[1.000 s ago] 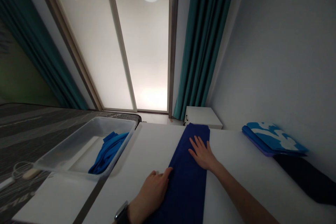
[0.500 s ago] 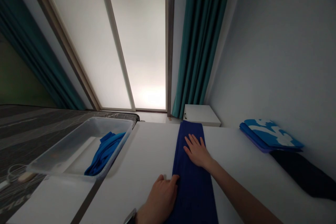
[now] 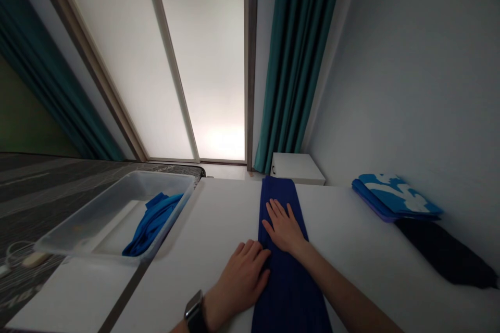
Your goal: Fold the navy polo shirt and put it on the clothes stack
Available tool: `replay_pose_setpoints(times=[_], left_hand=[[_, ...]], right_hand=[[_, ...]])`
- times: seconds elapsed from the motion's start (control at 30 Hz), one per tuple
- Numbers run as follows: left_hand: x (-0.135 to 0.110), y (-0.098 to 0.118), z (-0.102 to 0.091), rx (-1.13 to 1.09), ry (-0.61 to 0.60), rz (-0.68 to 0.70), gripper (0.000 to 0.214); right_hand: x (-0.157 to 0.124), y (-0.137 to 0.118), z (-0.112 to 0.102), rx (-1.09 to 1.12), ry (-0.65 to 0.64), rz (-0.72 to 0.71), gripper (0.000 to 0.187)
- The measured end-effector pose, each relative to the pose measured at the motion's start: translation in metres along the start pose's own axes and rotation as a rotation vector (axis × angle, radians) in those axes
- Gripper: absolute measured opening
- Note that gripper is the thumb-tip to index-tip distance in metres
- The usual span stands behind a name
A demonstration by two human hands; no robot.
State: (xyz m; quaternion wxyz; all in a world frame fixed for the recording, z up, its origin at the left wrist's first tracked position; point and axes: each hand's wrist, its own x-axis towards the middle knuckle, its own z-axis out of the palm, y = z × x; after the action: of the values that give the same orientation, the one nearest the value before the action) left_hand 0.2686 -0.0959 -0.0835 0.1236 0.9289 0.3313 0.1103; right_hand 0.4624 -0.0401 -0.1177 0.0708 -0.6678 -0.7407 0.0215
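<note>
A dark blue garment (image 3: pixel 291 291), folded into a long narrow strip, lies lengthwise on the white table (image 3: pixel 219 213) and hangs slightly at its far edge. My right hand (image 3: pixel 283 226) rests flat on the upper part of the strip, fingers spread. At the strip's left edge is my left hand (image 3: pixel 246 273), palm down with bent fingers and the thumb apart, its fingertips touching the cloth's border. Neither hand grips the fabric. A dark watch sits on my left wrist. The strip's near end runs out of view.
On the left stands a clear plastic bin (image 3: pixel 94 203) holding a crumpled blue garment (image 3: pixel 154 223). Folded blue clothes (image 3: pixel 398 197) lie at the right by the wall, with a black cloth (image 3: pixel 443 255) beside them. A small white cabinet (image 3: pixel 299 168) stands beyond the table.
My left hand has moved forward along the strip's left edge, and its fingers have spread out more. My right hand still lies on the cloth. The view has shifted slightly.
</note>
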Motion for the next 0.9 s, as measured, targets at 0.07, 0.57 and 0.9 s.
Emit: replay_pose_setpoints(times=[0.07,0.57,0.9], left_hand=[[0.006,-0.005,-0.005,0.002,0.003,0.060,0.041],[-0.002,-0.035,0.009,0.058,-0.130,0.287,0.080],[0.022,-0.031,0.000,0.010,-0.037,0.388,0.087]], right_hand=[[-0.008,-0.001,-0.001,0.002,0.007,0.015,0.062],[-0.064,-0.005,-0.002,0.041,-0.006,-0.039,0.072],[-0.080,-0.003,-0.008,0.135,-0.046,-0.114,0.063]])
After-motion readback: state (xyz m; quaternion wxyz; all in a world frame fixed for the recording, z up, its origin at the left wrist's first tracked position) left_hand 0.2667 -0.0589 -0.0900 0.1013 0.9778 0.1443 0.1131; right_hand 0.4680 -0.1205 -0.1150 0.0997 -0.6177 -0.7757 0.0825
